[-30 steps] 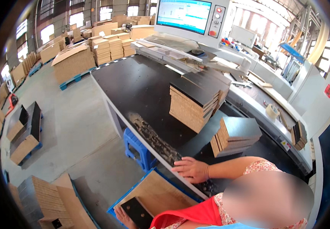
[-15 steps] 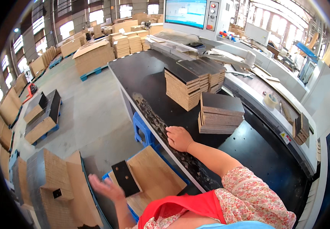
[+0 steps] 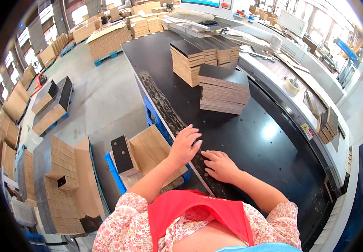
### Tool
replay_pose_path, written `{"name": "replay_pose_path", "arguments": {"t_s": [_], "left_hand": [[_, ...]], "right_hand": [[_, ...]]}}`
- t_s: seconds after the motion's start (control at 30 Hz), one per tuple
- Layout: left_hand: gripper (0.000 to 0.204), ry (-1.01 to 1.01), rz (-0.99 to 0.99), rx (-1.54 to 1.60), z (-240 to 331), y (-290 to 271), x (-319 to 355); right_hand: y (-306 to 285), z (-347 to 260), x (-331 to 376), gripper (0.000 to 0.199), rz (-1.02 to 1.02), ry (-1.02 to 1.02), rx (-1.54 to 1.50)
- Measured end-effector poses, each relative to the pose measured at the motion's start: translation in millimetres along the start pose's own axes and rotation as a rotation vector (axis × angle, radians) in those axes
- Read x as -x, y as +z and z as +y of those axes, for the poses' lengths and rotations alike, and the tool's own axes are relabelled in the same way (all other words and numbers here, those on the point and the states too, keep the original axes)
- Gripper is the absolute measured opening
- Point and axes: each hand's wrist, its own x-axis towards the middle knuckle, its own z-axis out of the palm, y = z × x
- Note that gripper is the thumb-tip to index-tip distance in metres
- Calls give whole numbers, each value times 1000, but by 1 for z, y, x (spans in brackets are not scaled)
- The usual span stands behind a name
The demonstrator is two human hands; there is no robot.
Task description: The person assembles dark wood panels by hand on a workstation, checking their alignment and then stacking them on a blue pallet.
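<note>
My left hand is held at the worn front edge of a black machine table, fingers apart and nothing in it. Close beside it my right hand lies on the tabletop, fingers spread, also without anything in its grasp. Beyond the hands stands a slightly uneven stack of dark-topped particle boards. Several taller stacks of such boards stand in a row behind it.
Left of the table, a low blue stand carries wood-coloured panels and a black-ended block with two holes. Farther left is a large pile of boards. At right, a tape roll and small board pieces sit on the machine ledge.
My left hand has come from beside the low stand over to the table edge. My right hand has shifted along the edge toward me. The view has tilted downward.
</note>
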Motion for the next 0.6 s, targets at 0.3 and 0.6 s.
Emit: {"name": "replay_pose_path", "arguments": {"t_s": [0.3,0.6], "left_hand": [[49,10,-316,-283,48,80,-19],[44,-43,-276,-298,37,87,-14]], "right_hand": [[-15,-7,90,25,202,81,-58],[-90,144,266,41,481,898,633]]}}
